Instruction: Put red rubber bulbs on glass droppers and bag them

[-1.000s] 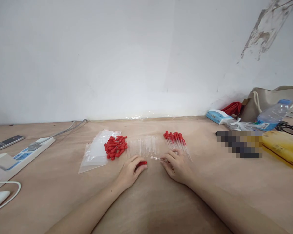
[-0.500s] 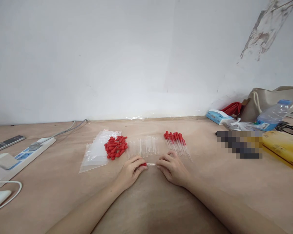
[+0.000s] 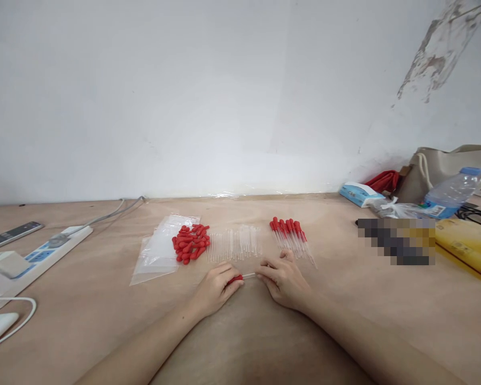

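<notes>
My left hand [image 3: 217, 287] pinches a red rubber dropper bulb [image 3: 236, 278], whose open end faces right. A thin glass dropper tube [image 3: 249, 276] runs from the bulb to my right hand [image 3: 281, 280], which grips it between thumb and fingers. How deep the tube sits in the bulb cannot be made out. Beyond my hands lies a row of clear dropper tubes [image 3: 234, 243]. To their left is a heap of loose red bulbs [image 3: 190, 243]. On the right, several droppers with red bulbs [image 3: 291, 230] lie side by side.
Clear plastic bags [image 3: 156, 259] lie under and beside the bulb heap. A power strip [image 3: 60, 246] and a remote control [image 3: 12, 235] are at the left. At the right are a tissue pack [image 3: 358, 195], a water bottle [image 3: 451, 192] and a yellow package [image 3: 467, 246].
Both hands have come slightly nearer to me with the bulb and tube. The tube now tilts, its right end a little higher. The view has shifted slightly.
</notes>
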The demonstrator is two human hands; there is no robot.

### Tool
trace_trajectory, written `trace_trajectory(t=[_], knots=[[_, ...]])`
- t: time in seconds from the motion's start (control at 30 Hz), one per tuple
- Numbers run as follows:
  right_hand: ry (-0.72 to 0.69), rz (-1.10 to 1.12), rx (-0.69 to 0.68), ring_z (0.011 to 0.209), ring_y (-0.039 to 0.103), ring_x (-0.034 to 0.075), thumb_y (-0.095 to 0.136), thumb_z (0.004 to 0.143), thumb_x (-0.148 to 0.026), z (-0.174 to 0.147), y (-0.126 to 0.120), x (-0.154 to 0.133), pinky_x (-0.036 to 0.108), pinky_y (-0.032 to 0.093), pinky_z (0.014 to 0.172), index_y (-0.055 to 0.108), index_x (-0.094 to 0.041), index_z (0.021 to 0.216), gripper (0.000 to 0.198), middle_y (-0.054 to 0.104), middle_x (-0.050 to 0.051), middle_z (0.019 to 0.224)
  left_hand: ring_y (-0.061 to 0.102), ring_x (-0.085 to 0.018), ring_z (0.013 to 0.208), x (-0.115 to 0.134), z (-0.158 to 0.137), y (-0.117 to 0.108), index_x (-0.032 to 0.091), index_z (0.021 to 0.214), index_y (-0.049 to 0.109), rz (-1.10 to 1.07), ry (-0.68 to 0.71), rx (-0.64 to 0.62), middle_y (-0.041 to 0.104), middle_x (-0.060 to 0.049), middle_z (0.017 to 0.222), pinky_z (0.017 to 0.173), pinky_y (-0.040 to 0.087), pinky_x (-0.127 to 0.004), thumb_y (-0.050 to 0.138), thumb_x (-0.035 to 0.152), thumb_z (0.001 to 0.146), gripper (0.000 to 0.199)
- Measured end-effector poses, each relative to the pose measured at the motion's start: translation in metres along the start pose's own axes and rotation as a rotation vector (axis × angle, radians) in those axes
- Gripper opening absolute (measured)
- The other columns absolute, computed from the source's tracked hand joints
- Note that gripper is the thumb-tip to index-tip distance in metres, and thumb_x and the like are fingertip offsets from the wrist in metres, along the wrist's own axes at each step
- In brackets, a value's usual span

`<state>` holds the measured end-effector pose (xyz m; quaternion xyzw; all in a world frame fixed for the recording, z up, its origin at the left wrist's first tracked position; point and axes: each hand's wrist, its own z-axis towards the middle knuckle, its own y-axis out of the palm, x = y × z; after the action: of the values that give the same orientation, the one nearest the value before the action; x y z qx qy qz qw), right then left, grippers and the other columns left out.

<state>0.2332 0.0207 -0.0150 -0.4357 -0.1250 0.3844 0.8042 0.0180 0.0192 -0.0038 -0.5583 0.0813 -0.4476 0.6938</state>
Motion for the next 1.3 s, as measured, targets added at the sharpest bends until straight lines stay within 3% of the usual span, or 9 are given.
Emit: trace_trajectory(t=[0.3,0.43,0.53,0.63,0.73,0.83,1.03,1.3], knots=[[-0.038,-0.018,-0.067,0.06,0.042,0.011,0.039,0.084,-0.017,0.003,0.003,-0.004,0.03,0.021,0.066,0.057,-0.017,0.073,0.021,0.055,0.001,0.068,0.049,-0.016,0.076,0.003,0.002,0.001,0.016,0.082,0.057,0.044,0.073,-0.032,0.055,-0.005,0.077,0.068,0.041,-0.027,0.038,0.026,0.089,0.022],[-0.089,-0.044,-0.068,0.063,0.044,0.011,0.04,0.084,-0.019,0.006,-0.001,-0.003,0.031,0.022,0.072,0.058,-0.017,0.074,0.02,0.056,0.001,0.068,0.051,-0.017,0.078,0.005,0.002,-0.001,0.017,0.085,0.057,0.043,0.062,0.012,0.056,-0.005,0.08,0.071,0.042,-0.029,0.039,0.024,0.088,0.019],[-0.092,-0.08,-0.065,0.068,0.048,0.012,0.044,0.082,-0.02,0.005,-0.007,-0.001,0.032,0.022,0.076,0.059,-0.019,0.072,0.018,0.057,0.001,0.068,0.051,-0.019,0.088,0.002,0.001,-0.002,0.02,0.102,0.054,0.04,-0.011,0.102,0.056,-0.006,0.095,0.077,0.042,-0.032,0.044,0.025,0.085,0.02],[0.137,-0.108,-0.026,0.065,0.05,0.012,0.045,0.081,-0.023,0.004,-0.012,0.006,0.03,0.024,0.072,0.06,-0.018,0.066,0.021,0.058,0.001,0.064,0.051,-0.019,0.091,-0.002,-0.001,-0.002,0.023,0.117,0.043,0.014,-0.13,0.18,0.052,-0.006,0.107,0.077,0.043,-0.032,0.048,0.027,0.083,0.035],[0.497,-0.127,0.011,0.058,0.051,0.012,0.044,0.082,-0.031,0.009,-0.014,0.019,0.03,0.026,0.07,0.059,-0.019,0.06,0.029,0.056,0.0,0.057,0.052,-0.018,0.085,-0.004,0.0,-0.002,0.021,0.102,0.053,-0.001,-0.129,0.115,0.055,-0.004,0.096,0.075,0.043,-0.031,0.047,0.025,0.083,0.02],[0.71,-0.201,-0.009,0.055,0.05,0.014,0.042,0.082,-0.037,0.024,-0.012,0.033,0.033,0.027,0.072,0.056,-0.018,0.056,0.036,0.056,0.001,0.055,0.052,-0.017,0.083,-0.004,0.002,-0.002,0.019,0.086,0.058,0.008,-0.076,0.052,0.056,-0.004,0.085,0.076,0.042,-0.031,0.042,0.022,0.085,0.016],[0.852,-0.335,-0.118,0.063,0.054,0.019,0.038,0.079,-0.028,0.053,0.005,0.045,0.039,0.026,0.073,0.06,-0.017,0.063,0.03,0.062,0.007,0.066,0.051,-0.017,0.083,-0.004,0.001,-0.001,0.019,0.088,0.058,0.003,-0.053,0.058,0.057,-0.004,0.086,0.076,0.041,-0.03,0.042,0.022,0.086,0.017],[0.873,-0.386,-0.17,0.07,0.055,0.022,0.035,0.081,-0.03,0.052,0.012,0.045,0.042,0.023,0.077,0.063,-0.015,0.076,0.032,0.063,0.012,0.074,0.051,-0.017,0.084,-0.004,0.001,-0.002,0.019,0.089,0.058,0.005,-0.058,0.054,0.057,-0.004,0.086,0.076,0.041,-0.03,0.043,0.022,0.085,0.016]])
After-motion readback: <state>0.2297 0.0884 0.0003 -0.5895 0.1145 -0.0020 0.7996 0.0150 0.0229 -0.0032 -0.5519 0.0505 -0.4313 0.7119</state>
